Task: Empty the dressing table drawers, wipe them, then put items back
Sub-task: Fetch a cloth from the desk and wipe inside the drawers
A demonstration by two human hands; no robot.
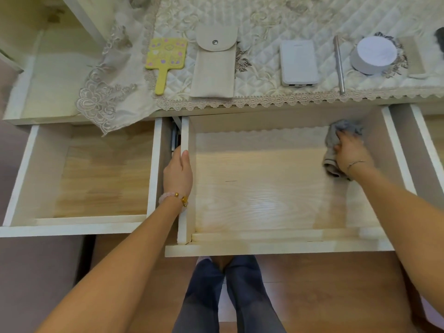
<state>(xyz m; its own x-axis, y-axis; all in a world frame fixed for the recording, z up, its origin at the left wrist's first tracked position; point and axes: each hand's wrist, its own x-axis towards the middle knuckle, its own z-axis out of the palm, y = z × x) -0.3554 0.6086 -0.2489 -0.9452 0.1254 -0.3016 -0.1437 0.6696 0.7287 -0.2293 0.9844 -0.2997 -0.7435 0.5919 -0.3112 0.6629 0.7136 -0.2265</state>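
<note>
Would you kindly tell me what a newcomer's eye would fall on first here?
The right hand presses a grey cloth into the far right corner of the middle drawer, whose left wall the left hand grips. The left drawer stands open too. On the top above, a yellow mirror stands out.

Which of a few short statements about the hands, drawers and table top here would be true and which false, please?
1. The right hand presses a grey cloth in the far right corner of the middle drawer. True.
2. The left hand rests on the table top. False: it grips the middle drawer's left wall.
3. The yellow hand mirror lies in the left drawer. False: it lies on the quilted cover, beside a beige pouch.
4. A white power bank lies on the quilted cover. True.
</note>
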